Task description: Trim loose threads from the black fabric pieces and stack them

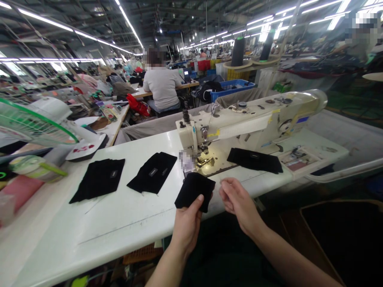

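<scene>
My left hand (189, 225) grips a folded black fabric piece (193, 192), thumb on top, above the table's front edge. Just right of it, apart from the cloth, my right hand (235, 196) is closed with its fingertips pinched together; whatever may be between them is too small to make out. Beyond both hands stands a sewing machine (227, 123), its lamp lighting the needle area. Black fabric pieces with small grey labels lie on the table: one pile (100, 178) at the left, another pile (154, 172) in the middle, and a third pile (254, 159) right of the needle.
The white table (119, 223) runs along my front. A green-rimmed fan (38, 123) stands at the left, near a lidded container (34, 167). Behind the machine are thread cones (237, 52) and a blue crate (233, 87). A person in a grey shirt (163, 87) sits farther back.
</scene>
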The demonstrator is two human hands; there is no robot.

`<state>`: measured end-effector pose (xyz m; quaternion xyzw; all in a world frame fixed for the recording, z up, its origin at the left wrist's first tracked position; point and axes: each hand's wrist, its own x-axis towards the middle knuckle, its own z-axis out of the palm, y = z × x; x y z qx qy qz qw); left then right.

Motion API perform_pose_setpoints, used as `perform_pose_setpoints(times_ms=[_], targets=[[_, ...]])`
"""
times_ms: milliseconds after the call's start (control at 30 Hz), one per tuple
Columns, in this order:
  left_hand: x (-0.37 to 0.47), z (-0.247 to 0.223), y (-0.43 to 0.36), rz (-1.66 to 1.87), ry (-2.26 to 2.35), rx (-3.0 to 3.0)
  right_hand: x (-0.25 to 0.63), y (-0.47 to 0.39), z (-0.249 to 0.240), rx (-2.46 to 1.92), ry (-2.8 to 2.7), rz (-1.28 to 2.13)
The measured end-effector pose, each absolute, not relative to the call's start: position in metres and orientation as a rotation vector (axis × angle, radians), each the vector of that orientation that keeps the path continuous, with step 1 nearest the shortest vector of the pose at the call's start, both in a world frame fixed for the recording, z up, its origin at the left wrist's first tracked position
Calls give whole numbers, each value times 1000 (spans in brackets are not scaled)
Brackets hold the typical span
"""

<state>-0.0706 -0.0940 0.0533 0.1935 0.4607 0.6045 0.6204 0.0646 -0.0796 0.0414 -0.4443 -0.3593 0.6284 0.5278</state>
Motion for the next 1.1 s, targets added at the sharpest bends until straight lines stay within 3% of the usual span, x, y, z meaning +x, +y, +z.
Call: perform_pose_setpoints(times_ms=[200, 1100], targets=[[-66, 55, -96, 1396, 1119, 383, 65, -78, 30, -1240, -1247, 1047], [-64, 55, -97, 1409, 1138, 392, 62, -75, 24, -1260, -1200, 1110]])
